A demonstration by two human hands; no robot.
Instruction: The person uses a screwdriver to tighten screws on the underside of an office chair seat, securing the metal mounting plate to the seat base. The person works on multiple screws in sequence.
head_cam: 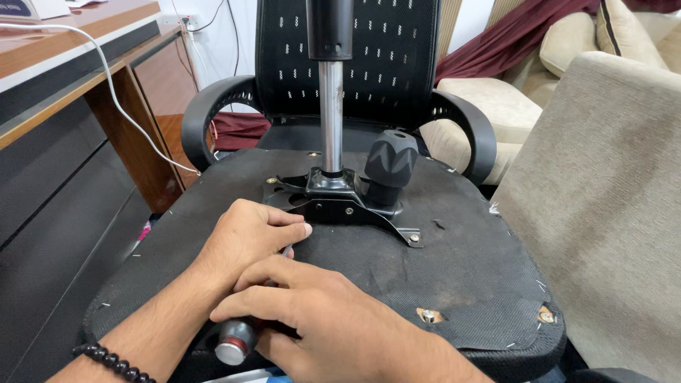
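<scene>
An office chair lies upside down, its black fabric seat underside (454, 269) facing me. A black metal mechanism plate (340, 202) is bolted at its middle, with a shiny gas-lift column (330, 117) rising from it and a black tension knob (390, 163) beside it. My right hand (319, 319) grips the dark handle of a screwdriver (235, 340) with a silver end cap. My left hand (248, 237) rests on the seat and pinches the screwdriver's shaft near the plate's front edge. The tip is hidden by my fingers.
Two black armrests (206, 113) curve at either side of the mesh backrest (397, 64). A wooden desk (85, 78) with a white cable stands at left. A beige sofa (603, 184) is close at right. Empty bolt holes (429, 315) show near the seat's front edge.
</scene>
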